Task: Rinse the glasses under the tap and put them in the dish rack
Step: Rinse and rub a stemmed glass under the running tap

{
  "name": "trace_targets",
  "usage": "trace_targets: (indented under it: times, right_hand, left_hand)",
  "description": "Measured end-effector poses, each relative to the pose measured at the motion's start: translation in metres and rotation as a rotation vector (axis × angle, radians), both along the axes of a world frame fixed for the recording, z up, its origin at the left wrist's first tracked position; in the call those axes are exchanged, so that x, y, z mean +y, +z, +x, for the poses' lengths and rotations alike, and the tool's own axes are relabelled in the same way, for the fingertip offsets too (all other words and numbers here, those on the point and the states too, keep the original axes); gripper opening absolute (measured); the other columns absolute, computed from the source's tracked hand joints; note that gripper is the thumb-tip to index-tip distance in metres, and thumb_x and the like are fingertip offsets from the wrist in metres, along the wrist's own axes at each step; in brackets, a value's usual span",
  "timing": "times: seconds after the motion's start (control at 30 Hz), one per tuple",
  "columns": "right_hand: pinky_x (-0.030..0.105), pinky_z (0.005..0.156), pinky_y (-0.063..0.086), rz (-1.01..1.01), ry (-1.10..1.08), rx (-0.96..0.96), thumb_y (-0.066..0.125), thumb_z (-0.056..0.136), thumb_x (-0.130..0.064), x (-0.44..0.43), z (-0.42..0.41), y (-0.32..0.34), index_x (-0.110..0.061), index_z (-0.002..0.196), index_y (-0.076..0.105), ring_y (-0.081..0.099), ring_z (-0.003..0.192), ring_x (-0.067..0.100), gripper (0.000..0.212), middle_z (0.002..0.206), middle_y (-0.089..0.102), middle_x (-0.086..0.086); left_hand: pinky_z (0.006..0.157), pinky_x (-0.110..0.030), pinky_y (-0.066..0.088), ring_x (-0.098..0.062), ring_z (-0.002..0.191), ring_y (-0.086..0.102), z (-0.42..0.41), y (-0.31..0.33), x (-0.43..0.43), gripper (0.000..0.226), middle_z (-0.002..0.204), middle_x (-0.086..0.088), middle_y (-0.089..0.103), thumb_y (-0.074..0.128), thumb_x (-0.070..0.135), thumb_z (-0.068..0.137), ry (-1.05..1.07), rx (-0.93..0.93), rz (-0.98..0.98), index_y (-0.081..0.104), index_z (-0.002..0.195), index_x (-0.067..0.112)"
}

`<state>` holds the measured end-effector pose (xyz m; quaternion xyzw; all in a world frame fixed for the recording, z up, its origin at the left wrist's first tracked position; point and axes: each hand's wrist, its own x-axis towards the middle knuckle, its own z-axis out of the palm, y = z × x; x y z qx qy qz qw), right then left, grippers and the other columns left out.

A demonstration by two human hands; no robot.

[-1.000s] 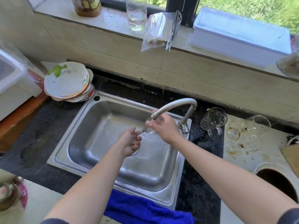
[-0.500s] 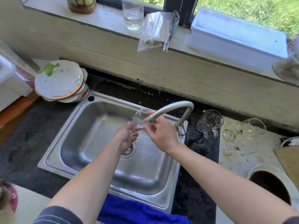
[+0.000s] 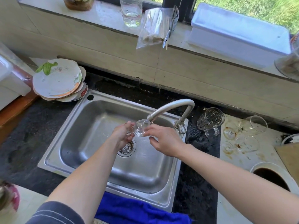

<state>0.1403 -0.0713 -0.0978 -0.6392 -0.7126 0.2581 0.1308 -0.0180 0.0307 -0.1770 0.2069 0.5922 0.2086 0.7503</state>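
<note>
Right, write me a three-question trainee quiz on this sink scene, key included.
1. True or false: the small clear stemmed glass is right under the spout of the curved steel tap.
2. The stack of dirty white plates stands: A) by the back-left corner of the rectangular steel sink; B) by its front-right corner; C) inside it.
3. Fill in: the patterned clear glass mug lies to the ___ of the tap's base.
Key: 1 true; 2 A; 3 right.
</note>
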Motion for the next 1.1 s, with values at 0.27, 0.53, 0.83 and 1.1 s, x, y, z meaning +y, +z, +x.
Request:
trace_targets:
  times: [0.27,0.53,0.83,1.1]
  right_hand:
    - [0.043,0.073,0.055,0.079,0.102,-0.09,0.052,0.09,-0.023,-0.005,0.006,-0.004,-0.022,0.118,0.066,0.059,0.109,0.021,0.031,0.125,0.061,-0.008]
    - [0.04,0.075,0.05,0.073,-0.279,0.221,0.067,0.088,-0.03,0.008,-0.021,-0.004,-0.017,0.089,0.073,0.062,0.08,0.02,0.014,0.091,0.064,-0.001]
    - [0.04,0.061,0.053,0.19,0.159,-0.146,0.06,0.09,-0.023,0.001,-0.011,0.001,-0.015,0.112,0.068,0.056,0.1,0.027,0.025,0.118,0.06,0.002]
    - [0.038,0.051,0.052,0.264,0.172,-0.131,0.068,0.084,-0.018,-0.003,-0.011,0.0,-0.013,0.108,0.065,0.06,0.092,0.029,0.024,0.115,0.062,0.001]
  left_hand:
    - [0.028,-0.012,0.017,-0.007,0.033,0.034,-0.008,0.0,0.0,0.023,0.061,-0.003,0.053,0.047,0.027,0.099,-0.095,-0.029,-0.054,0.054,0.083,0.012]
    - [0.043,-0.02,0.043,-0.017,0.054,0.052,0.006,-0.002,-0.017,0.008,0.079,-0.008,0.059,0.051,0.014,0.096,0.143,-0.127,0.023,0.058,0.092,0.015]
    - [0.036,-0.01,0.016,-0.008,0.034,0.025,-0.004,0.008,-0.025,0.015,0.052,-0.004,0.047,0.055,0.017,0.082,-0.181,0.126,-0.006,0.054,0.067,0.018]
    - [0.041,-0.012,0.016,-0.011,0.037,0.02,-0.013,0.011,-0.027,0.022,0.053,-0.007,0.045,0.054,0.019,0.083,-0.302,0.212,-0.018,0.052,0.061,0.015]
